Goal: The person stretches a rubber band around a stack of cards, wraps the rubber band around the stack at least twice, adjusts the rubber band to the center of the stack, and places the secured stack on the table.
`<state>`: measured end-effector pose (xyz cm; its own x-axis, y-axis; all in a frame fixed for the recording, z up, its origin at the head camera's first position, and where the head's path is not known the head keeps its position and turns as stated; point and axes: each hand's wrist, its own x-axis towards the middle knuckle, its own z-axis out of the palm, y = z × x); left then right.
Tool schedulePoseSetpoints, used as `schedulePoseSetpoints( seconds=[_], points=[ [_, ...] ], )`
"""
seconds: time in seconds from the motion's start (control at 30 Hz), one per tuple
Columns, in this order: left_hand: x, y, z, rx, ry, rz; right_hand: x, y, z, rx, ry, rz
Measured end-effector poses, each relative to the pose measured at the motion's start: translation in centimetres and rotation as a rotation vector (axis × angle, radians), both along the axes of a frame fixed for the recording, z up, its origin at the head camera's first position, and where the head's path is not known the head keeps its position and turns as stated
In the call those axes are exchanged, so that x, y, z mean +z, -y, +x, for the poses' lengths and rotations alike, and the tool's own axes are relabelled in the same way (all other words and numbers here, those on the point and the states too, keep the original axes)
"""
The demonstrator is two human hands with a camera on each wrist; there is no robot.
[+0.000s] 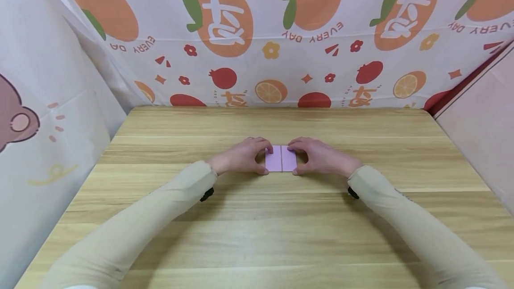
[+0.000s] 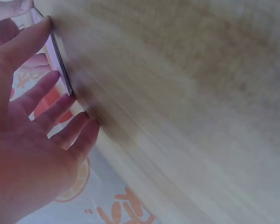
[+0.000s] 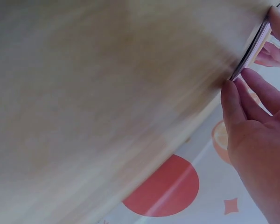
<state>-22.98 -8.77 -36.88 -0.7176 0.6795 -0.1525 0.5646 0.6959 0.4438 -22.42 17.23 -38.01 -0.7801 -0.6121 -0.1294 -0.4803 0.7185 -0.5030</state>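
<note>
A small flat lilac piece (image 1: 274, 159) lies on the wooden table, its two rectangular halves divided by a thin brownish line. My left hand (image 1: 246, 156) holds its left side, thumb at the near corner and index finger on the far corner. Opposite, my right hand (image 1: 323, 157) grips the right side the same way. Seen from the left wrist, the piece's edge (image 2: 60, 60) is thin and dark below the lilac face, with the thumb and fingers at its ends. The right wrist view shows a similar layered edge (image 3: 252, 49) between thumb and fingertips.
The light wooden table (image 1: 257, 231) stretches around both hands. A white cloth printed with oranges (image 1: 237, 68) hangs behind its far edge. Another white cloth (image 1: 44, 79) hangs at the left, and a pale panel (image 1: 482, 101) stands on the right.
</note>
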Motion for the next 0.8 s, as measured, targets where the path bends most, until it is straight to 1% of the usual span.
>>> schedulePoseSetpoints(
  seconds=[0.17,0.47,0.57,0.63,0.7,0.8],
  points=[
    [0.0,0.0,0.0,0.008,0.017,0.0,-0.1,0.0,0.0,-0.002,0.012,0.003],
    [0.0,0.3,0.1,0.018,0.017,0.021,0.0,0.2,-0.1,-0.003,0.03,-0.011],
    [0.1,0.3,0.1,0.014,0.02,0.036,0.2,0.3,0.1,-0.03,0.048,-0.038],
    [0.1,0.4,0.1,0.016,0.041,0.057,0.5,0.2,0.4,-0.063,0.049,-0.068],
    [0.1,0.6,0.1,0.024,0.071,0.096,0.9,0.1,0.7,-0.094,0.018,-0.112],
    [0.1,1.0,0.2,0.063,0.118,0.162,1.5,-0.2,1.4,-0.146,-0.069,-0.201]
  ],
)
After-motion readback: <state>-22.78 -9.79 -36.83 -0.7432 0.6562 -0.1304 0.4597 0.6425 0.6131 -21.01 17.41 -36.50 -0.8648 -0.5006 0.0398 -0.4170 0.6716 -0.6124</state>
